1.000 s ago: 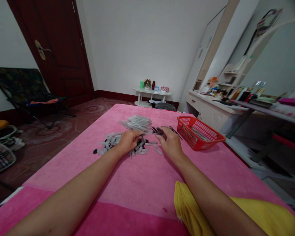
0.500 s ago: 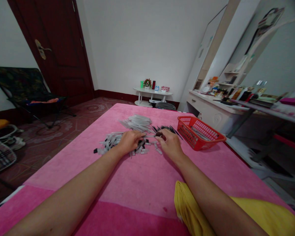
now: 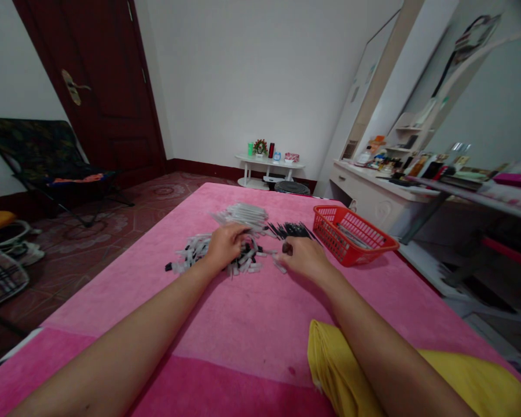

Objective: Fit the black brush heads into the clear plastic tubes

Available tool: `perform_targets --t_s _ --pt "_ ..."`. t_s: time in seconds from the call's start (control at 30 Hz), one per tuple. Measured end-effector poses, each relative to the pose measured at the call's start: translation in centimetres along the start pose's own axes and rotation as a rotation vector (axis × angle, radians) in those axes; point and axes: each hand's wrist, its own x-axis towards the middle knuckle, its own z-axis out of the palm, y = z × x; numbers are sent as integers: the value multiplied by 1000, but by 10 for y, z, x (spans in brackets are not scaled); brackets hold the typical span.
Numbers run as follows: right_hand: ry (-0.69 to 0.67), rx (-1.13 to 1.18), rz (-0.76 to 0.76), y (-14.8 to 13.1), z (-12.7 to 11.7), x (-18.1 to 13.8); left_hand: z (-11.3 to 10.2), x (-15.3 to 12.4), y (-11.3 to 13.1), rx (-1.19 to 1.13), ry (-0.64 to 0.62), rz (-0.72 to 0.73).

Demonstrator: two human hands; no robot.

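Both hands are shown over a pink cover (image 3: 234,324), on which several groups of small parts are laid out. The left hand (image 3: 226,248) is placed at a mixed heap of short translucent and black pieces (image 3: 197,250), part of which is hidden by it. Its fingers are bent, with thumb and forefinger brought close together; whether anything is gripped between them cannot be made out. Just beyond its fingertips, a stack of long clear tubes (image 3: 245,214) is seen, laid roughly side by side.

The right hand (image 3: 306,255) is held with the fingers curled inward and the thumb near them — any item within the grasp is too small to be distinguished. A few loose pale pieces (image 3: 280,267) are found by its thumb. Behind its knuckles, a bundle of thin black rods (image 3: 289,230) is spread.

To the right, a red lattice basket (image 3: 330,234) is set on the cover, with slender greyish items (image 3: 353,236) contained in it. The right forearm is extended across a yellow cloth (image 3: 336,365). In the background, a low white table (image 3: 260,159) is placed against the wall.
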Motion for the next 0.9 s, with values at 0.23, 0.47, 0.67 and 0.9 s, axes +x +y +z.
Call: perform_targets --t_s 0.23,0.47,0.67,0.9 --pt "-117 -37 -80 4 12 0 0 10 10 -809 139 -419" --pt "66 213 -190 -11 23 0 4 7 18 -1152 78 -646" --pt "214 382 -221 -13 27 -1 9 5 28 -1192 63 -681" --pt "273 426 -222 -15 23 -4 10 5 30 -1177 91 -734"
